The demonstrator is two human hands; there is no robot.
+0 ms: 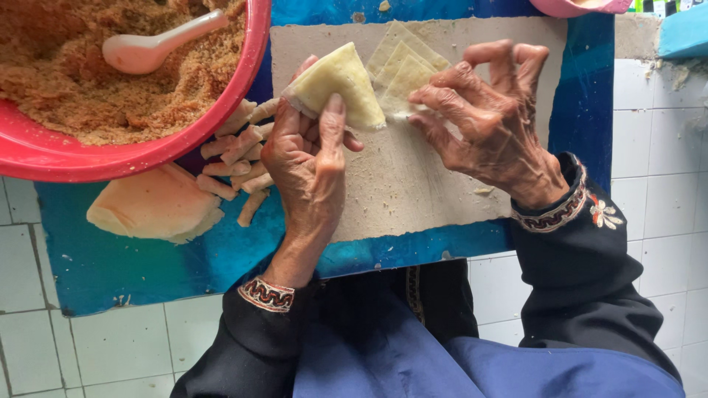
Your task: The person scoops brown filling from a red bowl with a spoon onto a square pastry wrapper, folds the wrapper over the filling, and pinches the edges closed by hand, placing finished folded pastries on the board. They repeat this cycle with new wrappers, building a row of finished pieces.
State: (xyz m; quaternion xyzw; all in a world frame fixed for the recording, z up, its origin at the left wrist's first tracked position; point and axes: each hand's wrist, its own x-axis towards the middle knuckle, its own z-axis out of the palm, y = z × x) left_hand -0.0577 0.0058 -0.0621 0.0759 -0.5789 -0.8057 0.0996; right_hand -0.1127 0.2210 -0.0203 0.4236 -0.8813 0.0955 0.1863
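Head view showed a folded triangular pastry point(339, 85) lifted just above the pale work board point(413, 199), pinched in the left hand point(310, 162) with the thumb pressed along its lower edge. The right hand point(490, 121) was closed on nothing: its fingertips rested on a fanned stack of thin dough strips point(402, 63) lying on the board beside the pastry. A sound fold probably called for firm thumb pressure along the open seam while the other fingers kept the corner tight, so no filling slipped out. Finished rolls point(240, 158) lay touching the left hand's knuckles, under the rim of the red bowl point(221, 110) of crumbly filling with its pink spoon point(151, 44). A flat dough round point(155, 203) sat on the blue mat point(147, 273). Free room lay on the board's lower half, toward the person.
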